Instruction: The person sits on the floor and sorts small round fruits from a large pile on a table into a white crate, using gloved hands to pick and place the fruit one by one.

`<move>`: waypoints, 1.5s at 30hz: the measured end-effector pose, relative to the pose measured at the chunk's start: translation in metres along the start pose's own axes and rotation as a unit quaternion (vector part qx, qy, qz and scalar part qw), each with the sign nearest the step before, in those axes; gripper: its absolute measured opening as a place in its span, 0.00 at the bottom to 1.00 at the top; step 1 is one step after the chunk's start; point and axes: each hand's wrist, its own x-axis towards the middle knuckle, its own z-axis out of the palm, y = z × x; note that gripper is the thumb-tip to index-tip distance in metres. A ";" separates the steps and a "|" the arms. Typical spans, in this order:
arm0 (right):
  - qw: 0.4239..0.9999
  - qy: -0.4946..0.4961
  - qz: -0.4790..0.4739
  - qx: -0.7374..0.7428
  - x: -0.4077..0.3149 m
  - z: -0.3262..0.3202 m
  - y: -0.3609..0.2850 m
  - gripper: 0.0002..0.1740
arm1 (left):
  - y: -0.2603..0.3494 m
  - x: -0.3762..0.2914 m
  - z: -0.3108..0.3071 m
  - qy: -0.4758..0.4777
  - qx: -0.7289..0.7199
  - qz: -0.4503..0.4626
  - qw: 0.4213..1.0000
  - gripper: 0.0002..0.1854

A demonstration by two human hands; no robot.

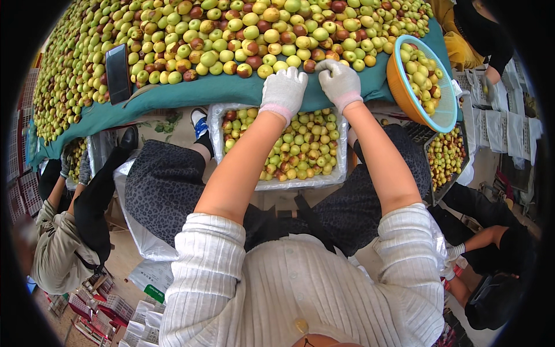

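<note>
A large heap of green, yellow and brown-red jujubes [243, 34] covers a table draped in teal cloth [190, 96]. My left hand [284, 92], in a white knit glove, rests at the heap's near edge with its fingers curled away from view. Beside it my right hand [339, 83], gloved alike, has bent fingers close to a brown-red jujube [309, 66]. Whether either hand grips a fruit is hidden. Below my forearms, between my knees, stands a plastic-lined crate [342, 149] full of jujubes.
A phone [118, 74] leans on the heap at left. An orange basket [401, 93] with a light-blue one [452, 104] inside holds jujubes at right. A black crate [460, 167] of jujubes stands below it. Co-workers [65, 247] sit left and right; another person [481, 30] is at upper right.
</note>
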 end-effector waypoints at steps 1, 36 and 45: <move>0.997 0.024 -0.069 -0.006 0.003 0.000 -0.004 0.11 | 0.000 0.001 0.001 0.003 -0.016 -0.007 1.000 0.06; 0.965 -0.059 0.055 0.251 -0.063 0.008 0.025 0.15 | -0.030 0.080 -0.056 -0.158 0.041 -0.049 0.985 0.19; 0.589 -0.018 0.481 0.649 -0.137 0.101 0.082 0.21 | -0.004 -0.016 -0.046 0.031 -0.532 -0.221 0.817 0.16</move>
